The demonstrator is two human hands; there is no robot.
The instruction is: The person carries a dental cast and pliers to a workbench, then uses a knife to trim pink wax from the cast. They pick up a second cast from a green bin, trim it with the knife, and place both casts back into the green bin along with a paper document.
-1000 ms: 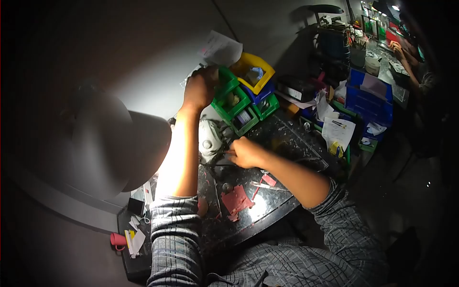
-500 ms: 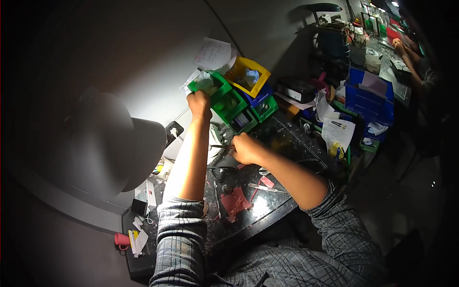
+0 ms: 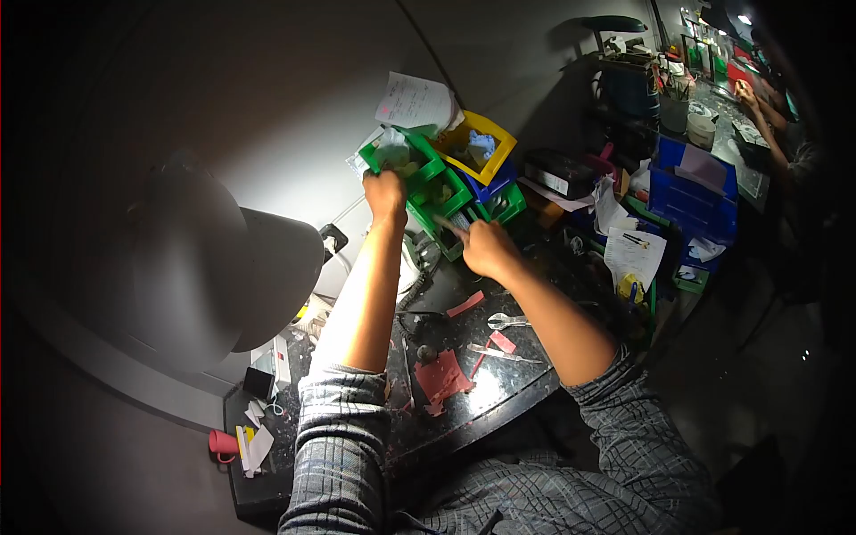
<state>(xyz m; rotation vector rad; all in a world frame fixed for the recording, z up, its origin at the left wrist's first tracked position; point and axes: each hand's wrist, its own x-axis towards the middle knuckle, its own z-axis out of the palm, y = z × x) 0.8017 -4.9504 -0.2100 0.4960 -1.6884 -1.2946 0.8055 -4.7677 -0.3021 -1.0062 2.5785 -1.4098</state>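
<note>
My left hand (image 3: 384,193) is closed at the front rim of the upper green bin (image 3: 426,172), its fingertips partly hidden by the hand. Pale bags and papers stick out of that bin. My right hand (image 3: 489,250) is closed in front of the lower green bin (image 3: 451,247). A slim, blurred thing juts from its fingers towards the bins; I cannot tell what it is. Beside these stand another green bin (image 3: 509,207) and a yellow bin (image 3: 502,153) with light blue pieces inside.
A large lamp shade (image 3: 281,281) looms at left. Red wax sheet (image 3: 441,379), a metal knife (image 3: 502,354) and a coiled cord lie on the dark bench (image 3: 428,441). At right are blue bins (image 3: 691,205) and papers (image 3: 635,257). Another person's hands (image 3: 745,92) show far right.
My right hand has moved up and away from me, from beside the coiled cord to the lower green bin. My left hand stays at the upper green bin. The view has shifted slightly.
</note>
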